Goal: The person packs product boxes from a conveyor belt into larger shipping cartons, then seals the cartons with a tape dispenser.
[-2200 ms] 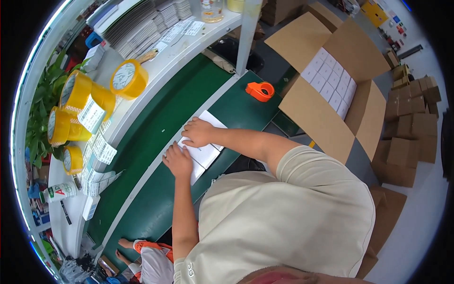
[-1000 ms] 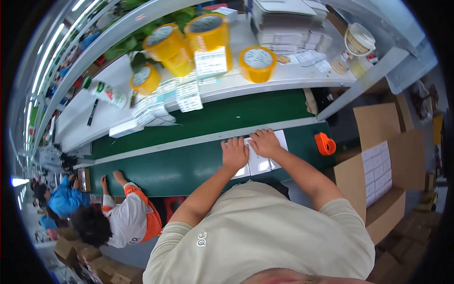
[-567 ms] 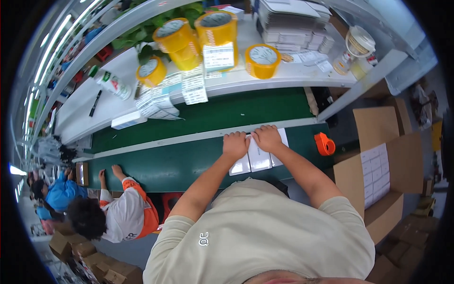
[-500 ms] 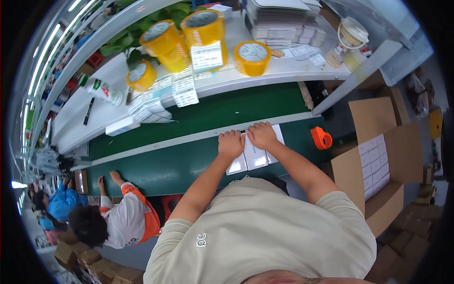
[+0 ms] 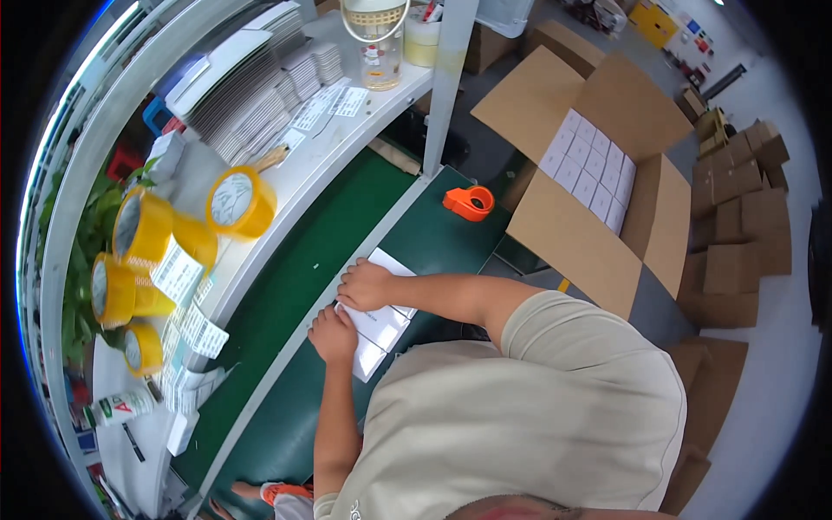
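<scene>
Three flat white boxes point(image 5: 384, 329) lie side by side on the green work surface point(image 5: 438, 251) in front of me. My left hand point(image 5: 333, 334) is curled over their far edge, fingertips hidden behind it. Close beside it, my right hand point(image 5: 365, 285) is bent over the same edge, towards the right end of the row. Both hands press on the boxes from the far side, against the metal rail point(image 5: 286, 357). An orange tape dispenser point(image 5: 469, 203) rests on the surface beyond my right hand.
To the right stands an open carton point(image 5: 568, 238) holding several small white boxes point(image 5: 589, 169). Yellow tape rolls point(image 5: 241, 203), labels point(image 5: 204, 331) and stacked cardboard point(image 5: 247, 87) occupy the shelf across the green belt point(image 5: 303, 251). A co-worker's hand point(image 5: 248, 490) shows at the lower left.
My view has swung to the right, bringing the open carton and stacked cartons further in. Both hands remain on the white boxes' far edge.
</scene>
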Action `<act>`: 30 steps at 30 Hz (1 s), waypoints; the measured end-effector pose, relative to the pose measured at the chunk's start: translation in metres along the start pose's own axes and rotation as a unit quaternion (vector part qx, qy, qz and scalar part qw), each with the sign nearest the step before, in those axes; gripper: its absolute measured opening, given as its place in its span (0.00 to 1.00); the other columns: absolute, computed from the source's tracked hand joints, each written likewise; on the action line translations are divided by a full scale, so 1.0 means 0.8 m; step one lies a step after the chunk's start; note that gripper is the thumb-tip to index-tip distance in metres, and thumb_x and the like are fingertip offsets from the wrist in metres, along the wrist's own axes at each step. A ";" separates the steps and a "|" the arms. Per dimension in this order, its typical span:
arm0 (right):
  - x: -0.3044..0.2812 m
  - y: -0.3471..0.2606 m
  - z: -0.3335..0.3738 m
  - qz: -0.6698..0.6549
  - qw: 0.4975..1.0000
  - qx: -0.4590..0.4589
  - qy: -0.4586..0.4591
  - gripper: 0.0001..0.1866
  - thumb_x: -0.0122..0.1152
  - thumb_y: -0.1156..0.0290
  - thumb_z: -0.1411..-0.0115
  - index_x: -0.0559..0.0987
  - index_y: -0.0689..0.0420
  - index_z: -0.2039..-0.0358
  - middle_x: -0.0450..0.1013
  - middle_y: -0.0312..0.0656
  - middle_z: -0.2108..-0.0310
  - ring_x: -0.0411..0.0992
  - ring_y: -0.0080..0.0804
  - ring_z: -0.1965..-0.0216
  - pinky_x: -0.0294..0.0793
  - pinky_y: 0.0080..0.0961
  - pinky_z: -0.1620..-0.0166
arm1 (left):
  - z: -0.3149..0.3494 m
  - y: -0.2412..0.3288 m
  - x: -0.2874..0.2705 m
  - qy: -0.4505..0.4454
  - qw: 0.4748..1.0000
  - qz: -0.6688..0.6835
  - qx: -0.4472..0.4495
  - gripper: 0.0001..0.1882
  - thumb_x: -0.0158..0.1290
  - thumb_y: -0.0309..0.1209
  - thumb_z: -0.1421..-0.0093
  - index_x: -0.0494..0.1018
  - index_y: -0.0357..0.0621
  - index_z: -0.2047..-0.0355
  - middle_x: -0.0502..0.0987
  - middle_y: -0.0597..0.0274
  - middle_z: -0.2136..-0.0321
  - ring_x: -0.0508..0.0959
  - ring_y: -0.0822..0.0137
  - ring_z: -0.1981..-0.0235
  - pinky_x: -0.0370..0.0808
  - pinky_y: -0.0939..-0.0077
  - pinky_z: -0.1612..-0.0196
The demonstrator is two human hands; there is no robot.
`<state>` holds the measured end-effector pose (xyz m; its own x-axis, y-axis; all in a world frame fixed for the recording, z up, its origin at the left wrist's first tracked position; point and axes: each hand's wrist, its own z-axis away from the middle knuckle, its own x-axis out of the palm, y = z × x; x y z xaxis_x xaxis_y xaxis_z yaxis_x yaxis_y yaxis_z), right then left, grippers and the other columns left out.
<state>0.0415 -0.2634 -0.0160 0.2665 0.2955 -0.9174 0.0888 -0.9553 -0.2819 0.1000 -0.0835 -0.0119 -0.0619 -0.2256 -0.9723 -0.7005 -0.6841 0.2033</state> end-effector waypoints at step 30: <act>-0.016 -0.004 0.000 -0.023 0.999 0.010 -0.026 0.14 0.55 0.57 0.36 0.83 0.52 0.69 0.78 0.43 0.65 0.77 0.43 0.57 0.71 0.46 0.53 | 0.004 0.005 -0.013 -0.021 0.998 0.041 -0.033 0.17 0.48 0.43 0.33 0.77 0.43 0.60 0.80 0.53 0.64 0.80 0.51 0.60 0.73 0.46 0.55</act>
<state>0.0380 -0.2636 -0.0035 0.2130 0.3395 -0.9162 0.0805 -0.9406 -0.3299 0.0956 -0.0821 -0.0009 -0.1477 -0.2533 -0.9560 -0.6430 -0.7098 0.2874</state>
